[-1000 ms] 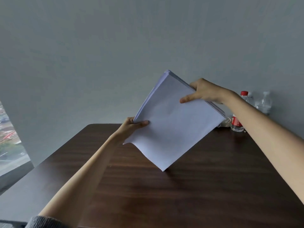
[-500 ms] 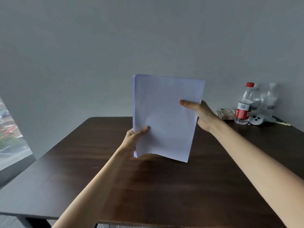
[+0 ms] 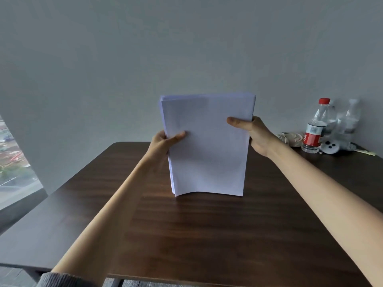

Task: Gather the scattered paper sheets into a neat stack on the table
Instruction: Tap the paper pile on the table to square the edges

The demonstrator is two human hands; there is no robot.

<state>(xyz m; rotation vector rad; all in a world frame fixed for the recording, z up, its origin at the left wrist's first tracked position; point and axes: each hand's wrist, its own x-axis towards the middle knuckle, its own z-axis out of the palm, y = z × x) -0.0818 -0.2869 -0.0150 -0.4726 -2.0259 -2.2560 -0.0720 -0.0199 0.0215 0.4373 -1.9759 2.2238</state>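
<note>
A stack of white paper sheets (image 3: 207, 146) stands upright on its lower edge on the dark wooden table (image 3: 186, 235), near the middle. My left hand (image 3: 163, 142) grips the stack's left edge, thumb on the front sheet. My right hand (image 3: 252, 133) grips the right edge higher up, thumb across the front. The lower edge bows slightly at the left corner. The top edges of the sheets sit a little uneven at the upper left.
At the table's far right stand a water bottle with a red cap and label (image 3: 314, 127) and two clear bottles (image 3: 348, 123), with a white round object (image 3: 330, 146) and a crumpled beige item (image 3: 290, 138) beside them. A grey wall lies behind; a window (image 3: 12, 168) is at left.
The stack has turned from tilted on one corner to upright and come down onto its lower edge on the table. Both hands kept hold of its sides.
</note>
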